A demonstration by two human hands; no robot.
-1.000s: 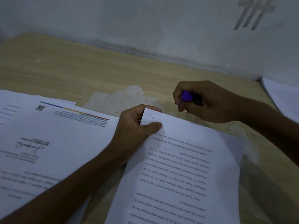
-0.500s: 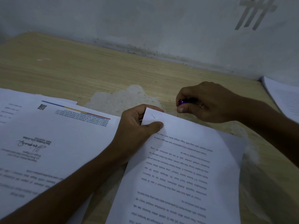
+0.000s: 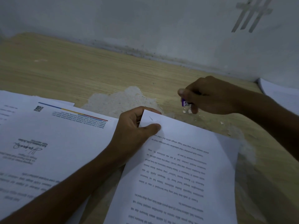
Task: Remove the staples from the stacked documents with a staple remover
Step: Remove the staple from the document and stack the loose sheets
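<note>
The staple (image 3: 151, 118) sits slantwise in the top corner of the printed document (image 3: 186, 167), which lies on the wooden table (image 3: 80, 73) with its text upside down from where I stand. The left hand (image 3: 135, 131) pinches that corner, thumb on top just below the staple and the other fingers curled behind the sheet's edge, so the corner is lifted a little off the table.

Beyond the corner and to the right, clear of the paper, the right hand (image 3: 210, 96) hovers above the tabletop with its fingers closed around a small purple staple remover (image 3: 185, 102). Only the tool's lower end shows beneath the fingers; I cannot tell how its jaws stand. A few tiny white scraps (image 3: 186, 111) lie on the wood just under it.

Between the two hands the table's surface has a pale, peeled patch (image 3: 119, 102). To the left lies a spread of other sheets (image 3: 56, 143), the top one bearing a coloured stripe, a QR code and a signature. At the far right edge another stack of paper (image 3: 283, 97) rests against the grey wall (image 3: 145, 29).
</note>
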